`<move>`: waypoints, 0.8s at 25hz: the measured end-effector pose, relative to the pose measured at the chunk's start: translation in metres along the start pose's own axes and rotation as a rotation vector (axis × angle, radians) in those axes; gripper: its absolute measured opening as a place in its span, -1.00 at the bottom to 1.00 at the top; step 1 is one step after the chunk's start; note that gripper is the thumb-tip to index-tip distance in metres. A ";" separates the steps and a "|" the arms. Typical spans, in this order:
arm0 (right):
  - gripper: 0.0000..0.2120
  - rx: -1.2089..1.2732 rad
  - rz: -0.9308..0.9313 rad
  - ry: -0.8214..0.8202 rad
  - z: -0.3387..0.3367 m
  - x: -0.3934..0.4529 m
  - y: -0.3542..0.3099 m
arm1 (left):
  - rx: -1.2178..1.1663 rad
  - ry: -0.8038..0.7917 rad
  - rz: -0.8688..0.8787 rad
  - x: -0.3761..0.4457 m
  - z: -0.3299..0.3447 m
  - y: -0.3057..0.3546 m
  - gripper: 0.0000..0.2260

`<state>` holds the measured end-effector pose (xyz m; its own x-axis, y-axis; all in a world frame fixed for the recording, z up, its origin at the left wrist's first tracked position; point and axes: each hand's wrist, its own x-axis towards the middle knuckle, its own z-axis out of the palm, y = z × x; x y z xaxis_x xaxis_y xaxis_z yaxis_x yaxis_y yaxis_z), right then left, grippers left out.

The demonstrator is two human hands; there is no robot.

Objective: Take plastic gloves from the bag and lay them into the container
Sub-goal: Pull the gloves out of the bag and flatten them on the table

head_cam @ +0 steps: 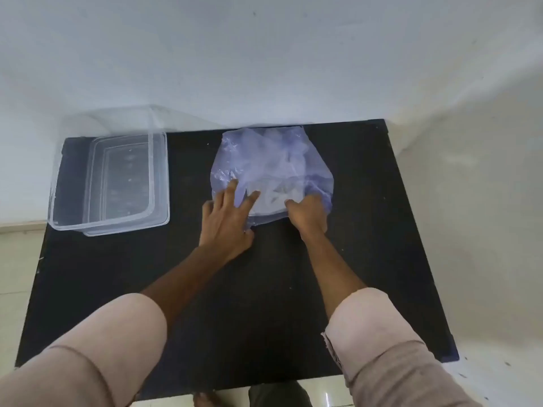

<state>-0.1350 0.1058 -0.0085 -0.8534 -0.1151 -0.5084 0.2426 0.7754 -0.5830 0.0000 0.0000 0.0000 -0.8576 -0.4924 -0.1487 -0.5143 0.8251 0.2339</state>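
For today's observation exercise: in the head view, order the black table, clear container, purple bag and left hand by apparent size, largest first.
1. black table
2. clear container and purple bag: too alike to rank
3. left hand

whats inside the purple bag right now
Through the thin purple bag pale crumpled plastic shows, likely the gloves. Their number cannot be told, and the right hand covers the near edge.

Bluish translucent bag (271,163), clear container (111,183), black table (235,304)
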 end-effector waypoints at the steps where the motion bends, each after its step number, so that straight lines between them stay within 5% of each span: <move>1: -0.44 0.008 0.019 0.002 0.004 0.008 -0.007 | 0.042 -0.033 -0.011 0.011 0.004 -0.001 -0.28; 9: -0.87 0.855 0.055 0.037 0.034 0.015 -0.006 | -0.296 0.000 -0.256 0.061 0.009 -0.002 -0.35; 13: -0.78 1.366 0.348 -0.117 0.044 0.007 -0.020 | -0.345 0.019 -0.249 0.064 0.015 0.005 -0.34; 17: -0.64 1.277 0.480 -0.164 0.057 0.009 -0.031 | -0.405 0.027 -0.266 0.065 0.022 0.003 -0.43; 20: -0.83 1.011 0.397 -0.058 0.061 0.018 -0.033 | -0.439 0.035 -0.271 0.067 0.021 0.002 -0.45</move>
<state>-0.1306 0.0408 -0.0370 -0.6136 -0.0190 -0.7894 0.7865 -0.1033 -0.6089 -0.0582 -0.0250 -0.0292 -0.6887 -0.6878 -0.2293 -0.6666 0.4762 0.5735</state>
